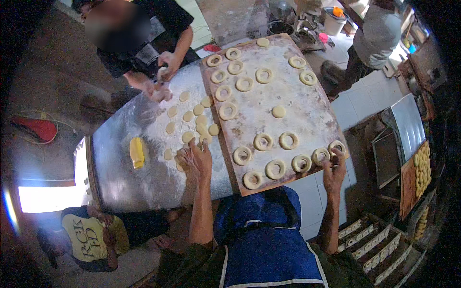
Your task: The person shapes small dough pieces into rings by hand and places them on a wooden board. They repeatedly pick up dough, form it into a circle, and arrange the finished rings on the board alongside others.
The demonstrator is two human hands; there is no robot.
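Observation:
My left hand (196, 157) reaches over the floured metal table, fingers stretched out and apart, at the near side of several small flat dough discs. Its fingertips are by a dough disc (188, 138); others lie just beyond. My right hand (334, 172) is at the near right corner of the wooden board (254, 126), its fingers curled onto a dough ring (337, 145) and partly covering it. Beside it lies another dough ring (321, 157). Several more rings sit along the board's near, left and far right parts, and a lone dough disc (278, 112) lies mid-board.
A yellow block of dough or fat (137, 152) rests on the metal table (158, 189). Across it a co-worker's hands (161, 81) handle something pale. Another person (96, 235) is at lower left, one more (374, 43) at far right. Racked trays (379, 249) of shaped dough stand at lower right.

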